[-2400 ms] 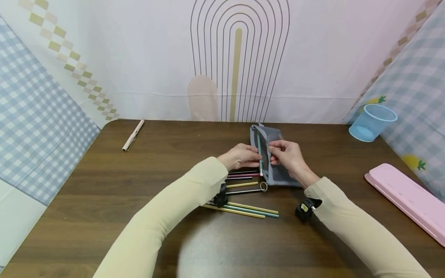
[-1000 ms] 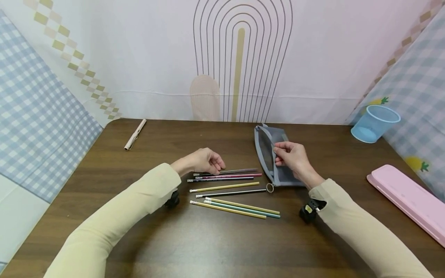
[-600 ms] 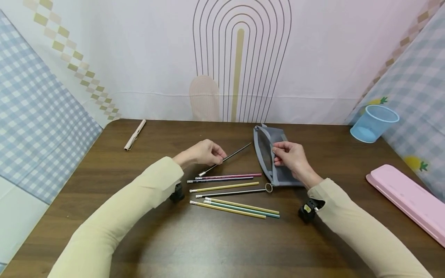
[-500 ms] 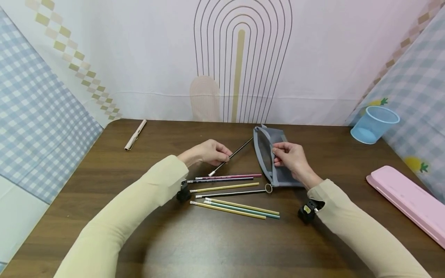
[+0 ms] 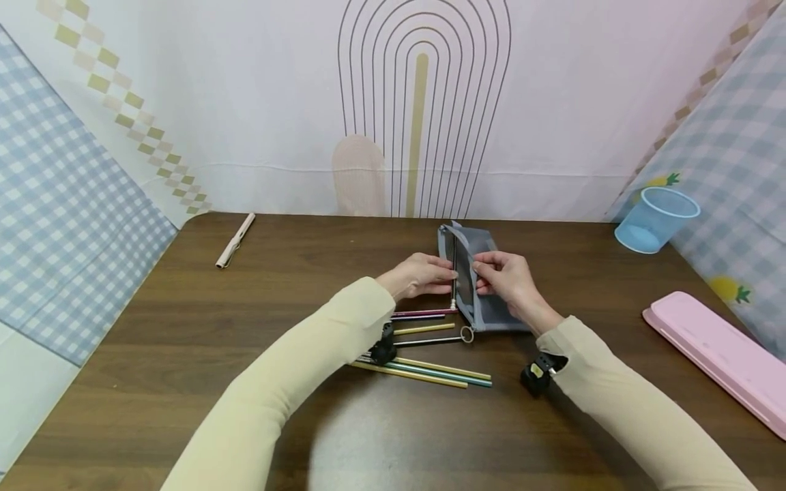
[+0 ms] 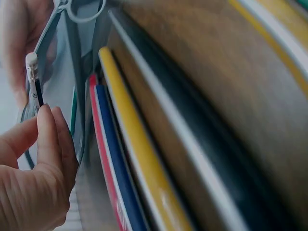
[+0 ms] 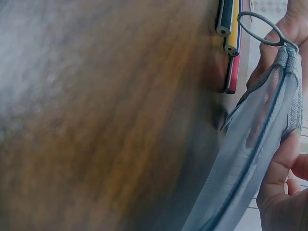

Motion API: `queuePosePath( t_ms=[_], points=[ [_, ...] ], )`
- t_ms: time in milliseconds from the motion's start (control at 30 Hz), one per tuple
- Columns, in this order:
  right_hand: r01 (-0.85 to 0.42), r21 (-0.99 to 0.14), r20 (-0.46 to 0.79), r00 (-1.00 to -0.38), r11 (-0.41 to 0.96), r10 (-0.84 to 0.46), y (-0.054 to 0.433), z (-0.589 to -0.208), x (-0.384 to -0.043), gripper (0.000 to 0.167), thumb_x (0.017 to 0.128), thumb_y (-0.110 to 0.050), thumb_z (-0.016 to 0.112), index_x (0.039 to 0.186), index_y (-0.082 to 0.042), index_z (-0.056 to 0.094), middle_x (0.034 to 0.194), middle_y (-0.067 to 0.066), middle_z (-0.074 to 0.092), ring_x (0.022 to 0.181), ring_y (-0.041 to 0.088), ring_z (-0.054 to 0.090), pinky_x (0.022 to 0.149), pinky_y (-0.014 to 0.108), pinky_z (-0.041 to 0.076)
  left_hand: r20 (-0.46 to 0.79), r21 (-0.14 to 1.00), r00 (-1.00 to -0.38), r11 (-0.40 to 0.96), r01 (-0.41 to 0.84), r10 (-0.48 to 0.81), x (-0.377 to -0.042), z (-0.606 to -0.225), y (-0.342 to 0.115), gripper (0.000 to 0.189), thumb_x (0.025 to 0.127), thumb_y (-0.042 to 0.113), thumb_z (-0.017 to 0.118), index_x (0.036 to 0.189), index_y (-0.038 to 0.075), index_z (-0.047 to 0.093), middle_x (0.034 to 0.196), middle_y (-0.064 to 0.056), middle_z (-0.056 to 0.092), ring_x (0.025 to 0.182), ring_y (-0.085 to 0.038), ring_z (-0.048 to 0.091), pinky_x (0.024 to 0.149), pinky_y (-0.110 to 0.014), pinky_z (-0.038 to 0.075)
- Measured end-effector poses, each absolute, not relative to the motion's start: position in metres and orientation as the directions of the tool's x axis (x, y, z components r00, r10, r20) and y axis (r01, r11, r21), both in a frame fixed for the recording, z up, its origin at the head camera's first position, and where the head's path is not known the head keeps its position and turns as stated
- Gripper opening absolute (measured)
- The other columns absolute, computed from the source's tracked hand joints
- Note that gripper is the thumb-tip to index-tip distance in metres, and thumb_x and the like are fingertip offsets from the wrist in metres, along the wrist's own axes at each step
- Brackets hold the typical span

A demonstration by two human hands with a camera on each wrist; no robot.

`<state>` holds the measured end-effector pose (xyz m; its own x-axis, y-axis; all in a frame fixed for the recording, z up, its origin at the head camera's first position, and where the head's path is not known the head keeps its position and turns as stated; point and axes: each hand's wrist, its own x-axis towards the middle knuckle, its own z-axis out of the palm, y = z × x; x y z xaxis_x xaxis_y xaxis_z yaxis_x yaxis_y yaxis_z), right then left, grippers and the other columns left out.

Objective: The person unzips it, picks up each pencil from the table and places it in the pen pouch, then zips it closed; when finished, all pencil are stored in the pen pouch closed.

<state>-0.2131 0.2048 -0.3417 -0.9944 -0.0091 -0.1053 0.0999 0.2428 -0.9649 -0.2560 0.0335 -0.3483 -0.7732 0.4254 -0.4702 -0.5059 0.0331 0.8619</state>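
A black pencil [image 6: 36, 89] with a white eraser end is pinched in my left hand [image 5: 422, 274]. It stands in the mouth of a grey mesh zip pencil case [image 5: 500, 314], eraser end toward me. My right hand [image 5: 507, 279] pinches the near edge of that opening and holds it apart. In the left wrist view a green pencil [image 6: 73, 110] shows inside the case. Loose pencils lie beside it on the table: a pink-red one [image 6: 103, 151], a dark blue one [image 6: 115, 159], a yellow one [image 6: 139, 168] and a black one [image 6: 192, 139].
Nearer me lie two yellow pencils and a teal pencil [image 5: 445, 374], partly under the left wrist camera. A light pen [image 5: 236, 240] rests at the back left. On the right are a blue cup [image 5: 656, 221] and a pink case [image 5: 718, 354]. A ring [image 5: 467, 334] hangs from the zip.
My left hand has picked up the black pencil from the row, turned it upright and moved it right into the case's opening. The right hand keeps its grip on the case.
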Motion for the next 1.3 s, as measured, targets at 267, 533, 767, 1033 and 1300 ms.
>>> queuePosePath(
  t_ms=[267, 533, 767, 1033, 1300],
  points=[
    [0.109, -0.963, -0.116, -0.993, 0.248, -0.014, 0.203, -0.341, -0.212, 0.034, 0.095, -0.005, 0.053, 0.122, 0.014, 0.049, 0.070, -0.002, 0.056, 0.053, 0.001, 0.055, 0.053, 0.016, 0.054, -0.435, 0.878, -0.815, -0.019, -0.478, 0.382, -0.249, -0.355, 0.057, 0.043, 0.090, -0.007, 0.056, 0.132, -0.007, 0.045, 0.121, -0.023, 0.057, 0.091, -0.023, 0.063, 0.095, -0.035, 0.049],
    [0.108, -0.965, -0.113, -0.994, 0.239, -0.008, 0.203, -0.340, -0.212, 0.034, 0.095, -0.005, 0.053, 0.122, 0.014, 0.049, 0.069, -0.003, 0.056, 0.053, 0.002, 0.055, 0.053, 0.016, 0.054, -0.386, 0.904, -0.822, -0.005, -0.427, 0.418, -0.245, -0.352, 0.054, 0.045, 0.093, -0.005, 0.052, 0.136, -0.009, 0.041, 0.126, -0.027, 0.053, 0.115, -0.033, 0.056, 0.097, -0.035, 0.048],
    [0.105, -0.965, -0.107, -0.994, 0.241, 0.006, 0.207, -0.340, -0.213, 0.034, 0.095, -0.004, 0.053, 0.123, 0.014, 0.050, 0.069, -0.004, 0.055, 0.053, 0.001, 0.055, 0.053, 0.016, 0.054, -0.308, 0.948, -0.792, 0.236, -0.212, 0.528, -0.244, -0.342, -0.004, 0.040, 0.092, 0.001, 0.057, 0.131, -0.006, 0.049, 0.124, -0.025, 0.057, 0.112, -0.032, 0.059, 0.092, -0.034, 0.052],
    [0.098, -0.963, -0.099, -0.995, 0.253, 0.008, 0.210, -0.338, -0.212, 0.035, 0.095, -0.005, 0.053, 0.123, 0.014, 0.049, 0.071, -0.003, 0.055, 0.053, 0.001, 0.055, 0.053, 0.016, 0.054, -0.318, 0.859, -0.742, 0.510, 0.038, 0.591, -0.240, -0.346, -0.073, 0.033, 0.086, 0.003, 0.066, 0.118, -0.003, 0.060, 0.108, -0.015, 0.067, 0.089, -0.012, 0.063, 0.080, -0.025, 0.056],
    [0.104, -0.964, -0.105, -0.994, 0.244, 0.006, 0.211, -0.339, -0.211, 0.035, 0.095, -0.005, 0.053, 0.123, 0.014, 0.049, 0.071, -0.002, 0.055, 0.053, 0.001, 0.055, 0.053, 0.015, 0.053, -0.277, 0.853, -0.693, 0.503, 0.141, 0.665, -0.238, -0.353, -0.089, 0.032, 0.083, -0.003, 0.067, 0.114, -0.008, 0.061, 0.103, -0.016, 0.067, 0.085, -0.010, 0.062, 0.076, -0.021, 0.054]
  ],
)
